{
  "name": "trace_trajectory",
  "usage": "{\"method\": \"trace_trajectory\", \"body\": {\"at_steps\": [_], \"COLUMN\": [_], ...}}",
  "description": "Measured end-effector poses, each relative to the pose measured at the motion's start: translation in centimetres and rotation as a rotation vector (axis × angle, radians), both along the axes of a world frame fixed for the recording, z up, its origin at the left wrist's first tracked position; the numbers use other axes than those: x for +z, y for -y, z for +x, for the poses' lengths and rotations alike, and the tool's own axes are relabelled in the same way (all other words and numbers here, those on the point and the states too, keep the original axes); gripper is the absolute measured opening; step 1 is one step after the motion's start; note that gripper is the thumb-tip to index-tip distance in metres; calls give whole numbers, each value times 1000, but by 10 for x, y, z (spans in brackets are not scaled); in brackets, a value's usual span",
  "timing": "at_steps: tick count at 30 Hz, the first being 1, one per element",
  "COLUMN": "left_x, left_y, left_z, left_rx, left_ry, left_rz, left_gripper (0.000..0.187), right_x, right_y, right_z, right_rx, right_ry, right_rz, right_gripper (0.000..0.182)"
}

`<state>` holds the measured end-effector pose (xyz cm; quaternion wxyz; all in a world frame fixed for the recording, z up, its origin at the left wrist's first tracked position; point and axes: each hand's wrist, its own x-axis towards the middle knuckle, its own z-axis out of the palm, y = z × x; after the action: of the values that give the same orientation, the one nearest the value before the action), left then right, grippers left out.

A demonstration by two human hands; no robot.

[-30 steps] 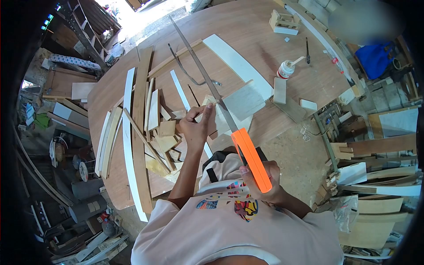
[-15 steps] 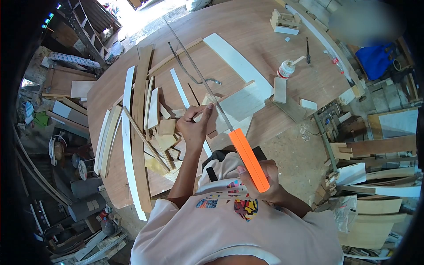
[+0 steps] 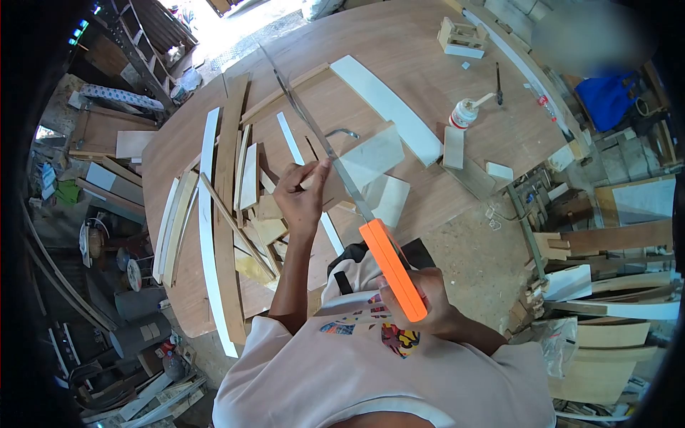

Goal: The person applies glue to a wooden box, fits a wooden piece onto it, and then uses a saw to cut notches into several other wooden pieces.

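An orange-handled saw points away from me, its long metal blade rising over the table. My right hand is wrapped round the handle. My left hand is closed, thumb and forefinger pinched together beside the blade; anything between them is too small to tell. Beyond the blade lies a pale flat board, with a smaller white piece nearer my body. A curved dark metal bar passes under the blade.
Long wooden strips and small offcuts lie left on the round table. A white strip lies beyond the saw. At the right stand a glue jar, a small wooden block and a wooden frame.
The saw has shifted slightly left and towards me, its blade angle a little changed. My left hand has moved slightly up and left. More of the pale board shows.
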<state>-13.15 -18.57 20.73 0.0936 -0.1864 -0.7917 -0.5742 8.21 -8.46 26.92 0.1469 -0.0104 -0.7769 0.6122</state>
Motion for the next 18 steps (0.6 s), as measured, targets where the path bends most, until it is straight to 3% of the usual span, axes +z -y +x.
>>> {"method": "trace_trajectory", "body": {"at_steps": [4, 6, 10, 13, 18], "left_x": [-5, -4, -6, -6, -1], "left_y": [3, 3, 5, 5, 5], "left_z": [-5, -7, -6, -3, 2], "left_rx": [-45, -47, -59, -69, -79], "left_ry": [54, 72, 78, 82, 89], "left_rz": [33, 42, 75, 90, 51], "left_gripper": [10, 13, 12, 11, 10], "right_x": [2, -5, -5, -5, -10], "right_y": [-4, -5, -5, -6, -2], "right_z": [3, 2, 1, -4, -8], "right_rx": [-1, -144, -106, -160, -155], "right_ry": [21, -276, -272, -378, -390], "right_rz": [-103, 443, 318, 442, 336], "right_gripper": [7, 7, 11, 12, 27]}}
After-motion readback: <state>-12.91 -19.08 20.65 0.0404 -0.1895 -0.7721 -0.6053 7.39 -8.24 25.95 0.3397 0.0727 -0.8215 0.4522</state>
